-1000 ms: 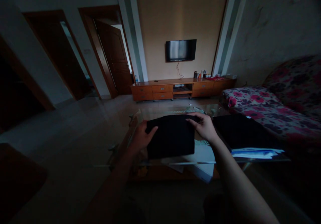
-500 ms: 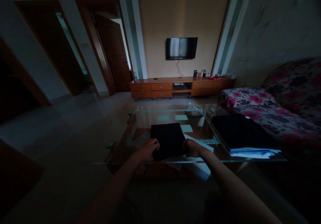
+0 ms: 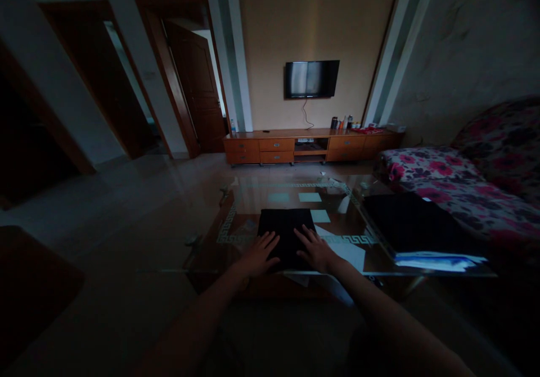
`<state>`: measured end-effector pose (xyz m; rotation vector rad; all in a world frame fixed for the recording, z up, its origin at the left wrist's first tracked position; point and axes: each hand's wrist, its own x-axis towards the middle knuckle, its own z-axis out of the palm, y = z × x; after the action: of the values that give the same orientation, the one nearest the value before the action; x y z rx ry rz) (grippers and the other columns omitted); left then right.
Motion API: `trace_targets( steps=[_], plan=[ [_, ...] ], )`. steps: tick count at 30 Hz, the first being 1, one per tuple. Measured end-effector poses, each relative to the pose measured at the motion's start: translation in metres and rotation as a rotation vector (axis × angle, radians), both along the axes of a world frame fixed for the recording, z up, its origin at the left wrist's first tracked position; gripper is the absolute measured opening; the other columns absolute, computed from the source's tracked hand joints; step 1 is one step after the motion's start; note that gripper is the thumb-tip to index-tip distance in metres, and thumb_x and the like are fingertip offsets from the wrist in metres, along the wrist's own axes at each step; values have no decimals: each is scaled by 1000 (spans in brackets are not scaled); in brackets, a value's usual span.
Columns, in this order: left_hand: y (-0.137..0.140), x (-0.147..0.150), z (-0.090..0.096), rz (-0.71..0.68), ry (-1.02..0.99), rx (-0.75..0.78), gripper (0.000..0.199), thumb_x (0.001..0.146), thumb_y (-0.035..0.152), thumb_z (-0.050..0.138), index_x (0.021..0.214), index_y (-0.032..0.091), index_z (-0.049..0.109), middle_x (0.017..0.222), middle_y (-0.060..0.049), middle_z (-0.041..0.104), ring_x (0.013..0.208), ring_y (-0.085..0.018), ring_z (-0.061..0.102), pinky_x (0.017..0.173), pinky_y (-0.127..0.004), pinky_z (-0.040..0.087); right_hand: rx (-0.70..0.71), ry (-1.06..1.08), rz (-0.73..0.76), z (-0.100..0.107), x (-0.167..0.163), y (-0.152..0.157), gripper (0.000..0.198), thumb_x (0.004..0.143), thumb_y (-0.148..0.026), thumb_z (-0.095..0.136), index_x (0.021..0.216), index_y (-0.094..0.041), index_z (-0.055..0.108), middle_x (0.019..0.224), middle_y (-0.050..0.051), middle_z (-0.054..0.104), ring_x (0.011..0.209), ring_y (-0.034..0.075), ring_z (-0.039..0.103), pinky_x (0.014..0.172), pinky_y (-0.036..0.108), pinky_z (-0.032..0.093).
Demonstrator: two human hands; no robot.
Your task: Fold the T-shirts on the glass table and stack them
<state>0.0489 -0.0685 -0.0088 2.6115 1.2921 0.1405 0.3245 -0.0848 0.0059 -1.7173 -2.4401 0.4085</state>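
Black, folded, fabric-looking square piece (image 3: pixel 287 219): both hands on it. Left hand (image 3: pixel 258 254) palm down on its left side, fingers spread; right hand (image 3: pixel 318 250) the same on its right. Neither grips anything; we read it as pressing or smoothing.

Progress, our judgement: folding looks done or close to it, as the piece lies flat and compact. What's left, as far as we can see: finish the flattening; hands not yet off it.

Look: matte, near-square, far edge fairly straight, far corners fairly crisp. Too dark for us to count layers or pick out seams; hands hide part of the near side.

Location: near edge of the clear glass coffee table (image 3: pixel 337 219) with pale key-pattern bands, about mid-width. White sheet (image 3: pixel 353 254) just right of it, seemingly below the glass. Further right, we have a large flat black bundle (image 3: pixel 415 219) over blue-and-white layers (image 3: pixel 439 260). Beyond: pink-and-purple floral sofa (image 3: pixel 432 166) right, long orange-brown wooden cabinet (image 3: pixel 276 151) ahead.
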Motion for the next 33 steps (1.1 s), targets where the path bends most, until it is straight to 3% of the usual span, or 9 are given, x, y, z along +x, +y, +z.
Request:
trace_targets(
  steps=[2,4,6,9,12,16,22,29,33],
  plan=[
    [-2,0,-4,0,22,8,71,101,57,40,163,28,19,170,-9,17,157,-29,14,124,-51,19,-69,-67,-35,-13,-3,-4,69,102,-50,39,164,-33,17,172,10,8,156,33,12,119,51,22],
    [-4,0,-3,-3,10,18,72,101,60,39,163,28,21,170,-9,17,157,-30,15,124,-51,20,-89,-97,-54,-18,-5,-6,66,102,-53,36,164,-33,20,171,10,10,156,33,9,120,52,19],
    [-2,3,0,22,-20,26,66,101,62,36,159,30,32,168,-8,26,154,-31,23,122,-51,26,-72,-100,-60,-14,-7,-4,66,101,-54,40,162,-33,27,169,12,19,154,35,18,117,53,22],
    [9,12,8,75,-81,63,50,105,54,29,142,32,56,151,-6,52,138,-28,47,113,-48,38,-1,-102,-102,3,-16,5,57,99,-56,43,149,-28,48,152,15,48,139,36,44,110,57,31],
    [28,23,15,109,-155,107,42,106,39,32,140,30,55,134,-7,61,122,-24,57,106,-42,45,79,-77,-209,17,-33,20,49,102,-52,36,134,-21,59,134,16,60,125,34,54,104,52,37],
    [55,33,15,202,-239,157,52,97,24,46,149,23,42,144,-11,53,130,-24,52,110,-40,43,167,23,-237,19,-64,41,52,104,-46,32,146,-20,50,150,17,49,135,31,47,110,45,35],
    [86,30,-3,230,-232,196,81,81,21,56,158,14,31,167,-13,27,154,-27,23,126,-45,21,237,60,-161,1,-96,65,64,104,-42,28,161,-13,27,170,12,18,156,24,13,125,42,12],
    [101,30,-18,216,-120,7,81,83,26,50,159,7,29,169,-14,20,157,-26,12,128,-42,17,-17,81,-77,-19,-92,93,71,104,-56,22,164,-19,21,170,9,16,157,24,10,125,43,7],
    [100,33,-18,274,-124,15,74,91,42,48,157,10,34,168,-12,23,157,-27,14,126,-45,20,-45,60,-118,-23,-79,108,77,101,-66,16,162,-20,27,170,8,11,158,24,6,126,43,4]
  ],
)
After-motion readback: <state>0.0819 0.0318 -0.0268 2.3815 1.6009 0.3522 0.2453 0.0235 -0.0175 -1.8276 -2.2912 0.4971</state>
